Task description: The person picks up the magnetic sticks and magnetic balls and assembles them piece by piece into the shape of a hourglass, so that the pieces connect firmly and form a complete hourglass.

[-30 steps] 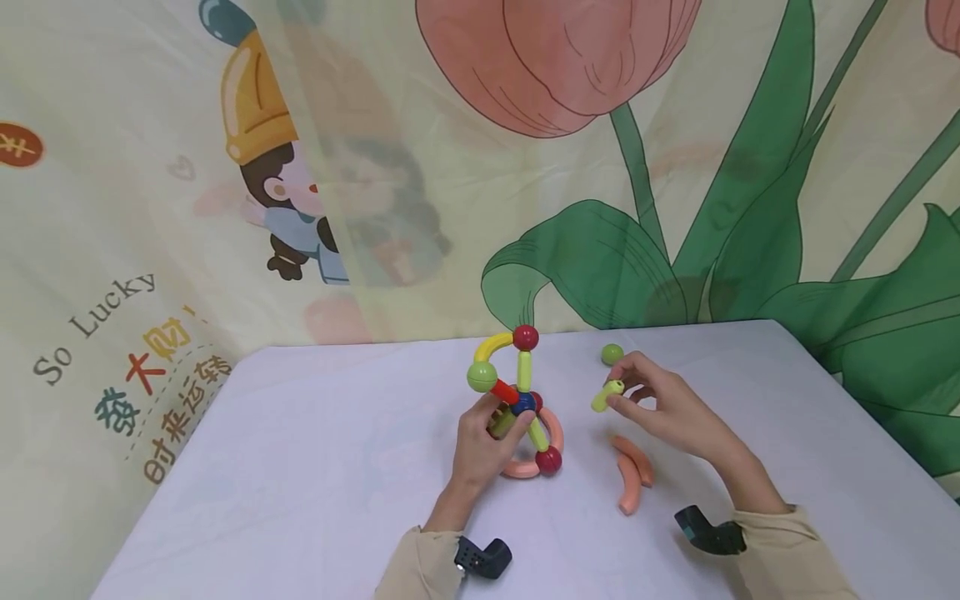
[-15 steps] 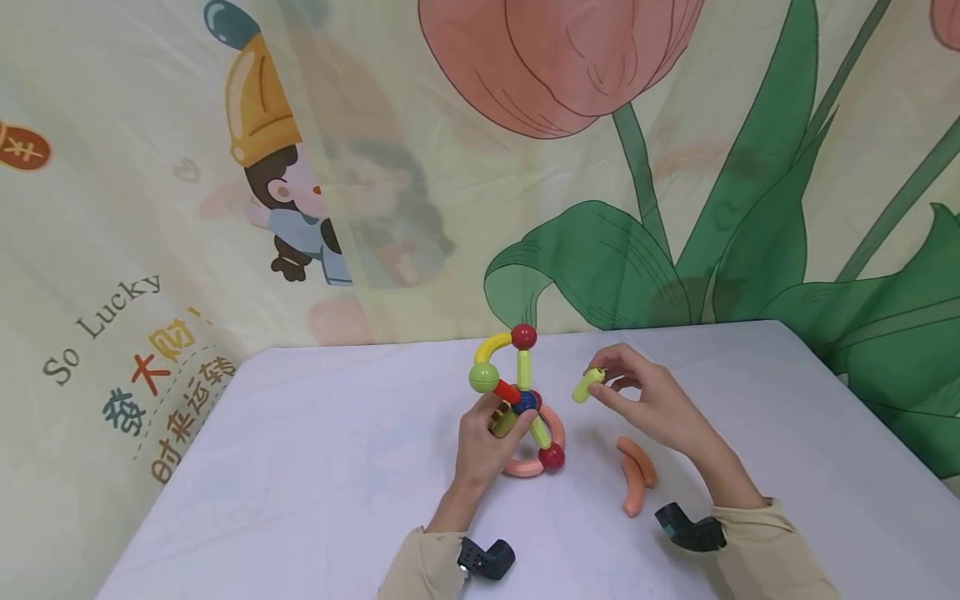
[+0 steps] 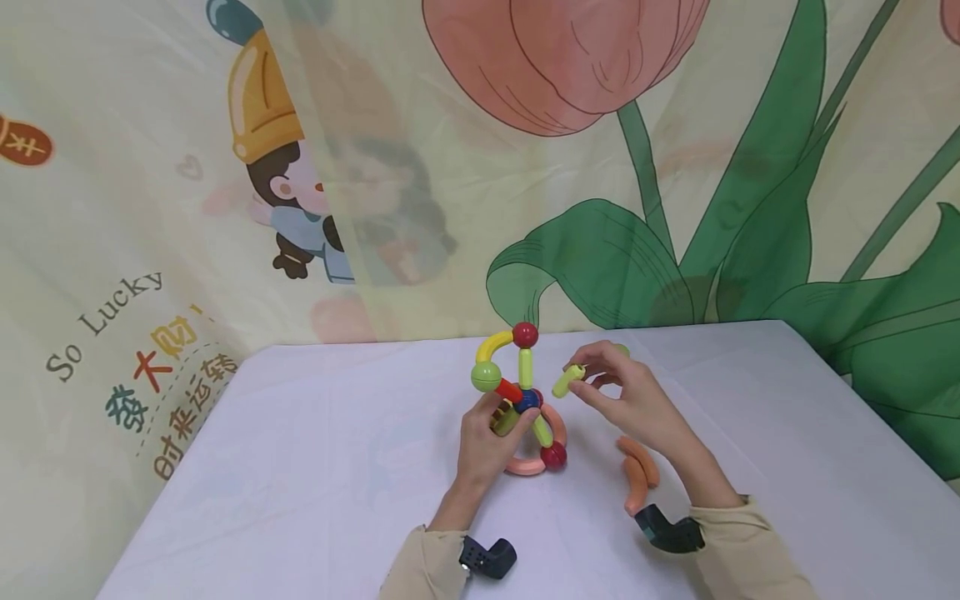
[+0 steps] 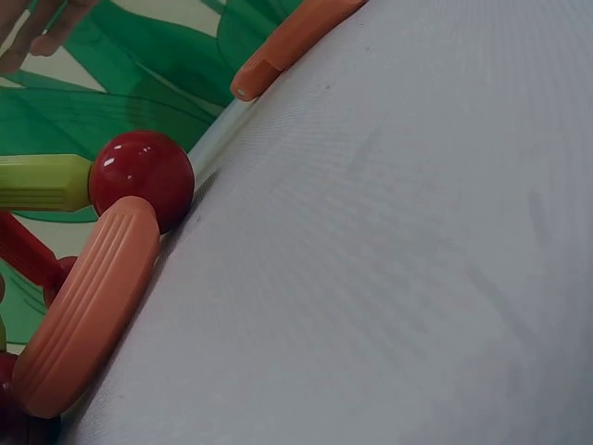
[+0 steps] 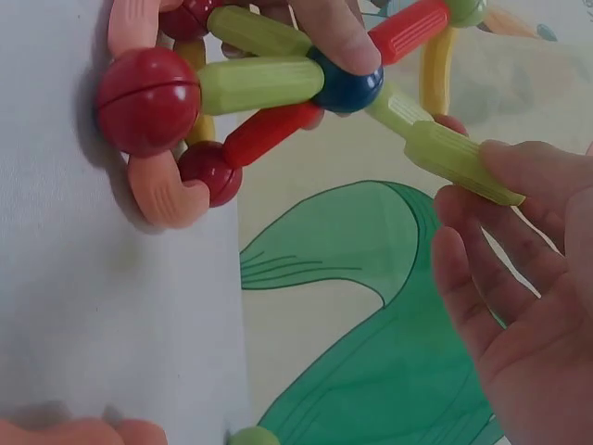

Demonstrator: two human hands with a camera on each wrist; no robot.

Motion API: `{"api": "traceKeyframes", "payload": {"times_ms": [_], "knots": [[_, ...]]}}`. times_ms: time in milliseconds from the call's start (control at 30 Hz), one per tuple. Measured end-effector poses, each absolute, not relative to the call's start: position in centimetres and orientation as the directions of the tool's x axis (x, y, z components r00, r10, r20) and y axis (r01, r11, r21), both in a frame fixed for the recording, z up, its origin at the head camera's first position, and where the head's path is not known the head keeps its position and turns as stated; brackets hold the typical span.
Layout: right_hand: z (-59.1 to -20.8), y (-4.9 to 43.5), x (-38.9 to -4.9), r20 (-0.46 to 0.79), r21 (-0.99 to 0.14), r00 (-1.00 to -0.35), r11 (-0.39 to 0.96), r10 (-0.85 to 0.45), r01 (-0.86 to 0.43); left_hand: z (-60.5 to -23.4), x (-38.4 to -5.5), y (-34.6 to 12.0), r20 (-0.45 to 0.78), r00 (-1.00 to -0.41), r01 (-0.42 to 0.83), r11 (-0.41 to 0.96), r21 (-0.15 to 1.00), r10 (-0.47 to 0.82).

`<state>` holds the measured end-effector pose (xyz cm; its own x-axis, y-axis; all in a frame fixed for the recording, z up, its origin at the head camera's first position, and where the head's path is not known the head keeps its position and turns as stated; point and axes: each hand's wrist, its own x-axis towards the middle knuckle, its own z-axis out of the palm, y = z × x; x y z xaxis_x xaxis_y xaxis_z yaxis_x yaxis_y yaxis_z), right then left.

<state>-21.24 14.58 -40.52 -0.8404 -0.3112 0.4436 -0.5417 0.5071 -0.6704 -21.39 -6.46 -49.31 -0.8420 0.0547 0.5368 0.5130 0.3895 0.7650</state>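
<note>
A model of magnetic rods and balls stands on the table; its blue ball joins several rods at the middle. My left hand grips the model there, the thumb on the blue ball. A red ball tops an upright green rod, a yellow curved rod runs down to a green ball, and a pink ring forms the base. Between thumb and fingers my right hand pinches a loose light green rod, held just right of the upright rod.
Two loose pink curved rods lie on the white table near the right forearm. Behind my right hand a loose green ball is partly hidden. A printed cloth hangs at the table's back edge.
My right hand has moved left with the light green rod, bringing it closer to the model. The left hand keeps its grip, and the model stays in place.
</note>
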Motion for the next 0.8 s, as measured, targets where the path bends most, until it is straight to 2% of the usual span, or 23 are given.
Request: {"api": "traceKeyframes", "payload": {"times_ms": [267,600,800], "knots": [[-40.2,13.2,-21.0,0.440,-0.698,-0.838,0.465,-0.322,-0.545,-49.2,-21.3,-6.5,0.561,-0.825,0.537,0.398,0.744,0.066],[-40.2,12.3,-21.0,0.427,-0.705,-0.838,0.456,-0.340,-0.544,-49.3,-21.4,-6.4,0.546,-0.834,0.530,0.385,0.756,0.078],[-40.1,11.8,-21.1,0.425,-0.698,-0.836,0.462,-0.348,-0.547,-49.3,-21.5,-6.5,0.565,-0.821,0.547,0.393,0.739,0.079]]}}
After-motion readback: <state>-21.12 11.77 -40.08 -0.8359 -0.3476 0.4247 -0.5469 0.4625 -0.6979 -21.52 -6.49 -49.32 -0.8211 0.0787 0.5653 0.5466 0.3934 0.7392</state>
